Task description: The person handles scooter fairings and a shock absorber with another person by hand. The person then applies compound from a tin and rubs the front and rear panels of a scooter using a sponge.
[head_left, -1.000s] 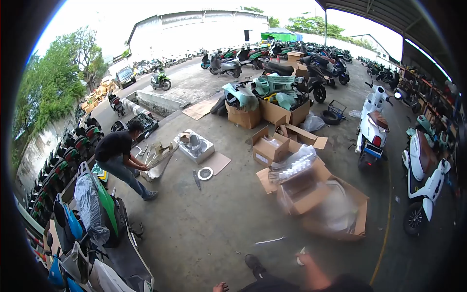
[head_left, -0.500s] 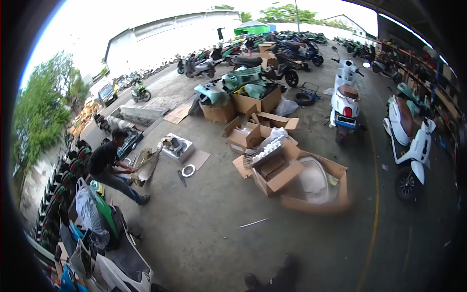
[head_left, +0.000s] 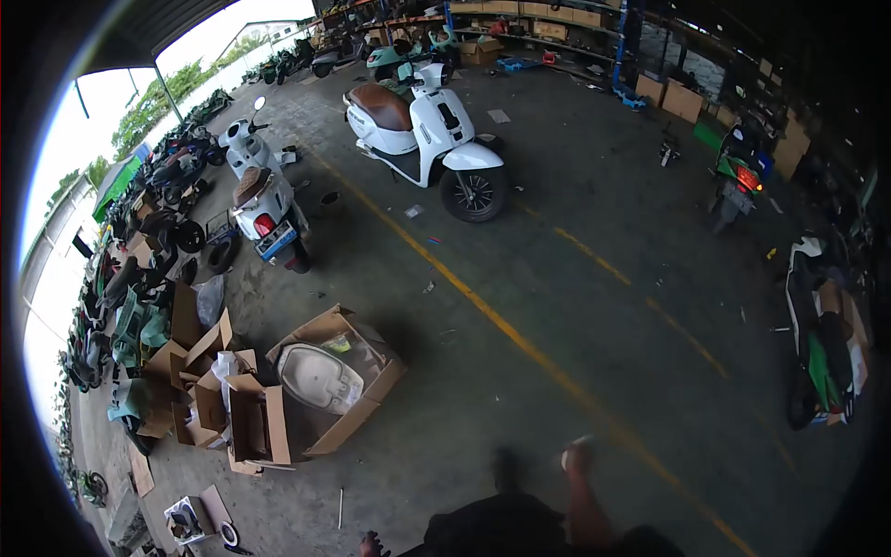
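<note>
My right hand (head_left: 577,455) is low in the head view, its arm stretched forward over the concrete floor. Its fingers look closed, with a small pale bit showing at their edge; I cannot tell what it is. At the bottom edge, only part of my left hand (head_left: 371,545) shows, dark and small, its fingers unclear. A thin white stick (head_left: 341,508) lies on the floor near the left hand. Beyond it stands an open cardboard box (head_left: 379,405) with a pale, shell-like panel (head_left: 320,379) inside.
More open cardboard boxes (head_left: 260,427) crowd the left. A white scooter with a brown seat (head_left: 394,130) stands ahead, another white scooter (head_left: 260,200) left of it. A yellow line (head_left: 483,306) crosses the floor. Shelves (head_left: 557,17) line the back; more scooters (head_left: 738,181) stand right.
My view has swung to the right. The boxes have shifted left in view, the crouching person has left it, and both my hands now show at the bottom.
</note>
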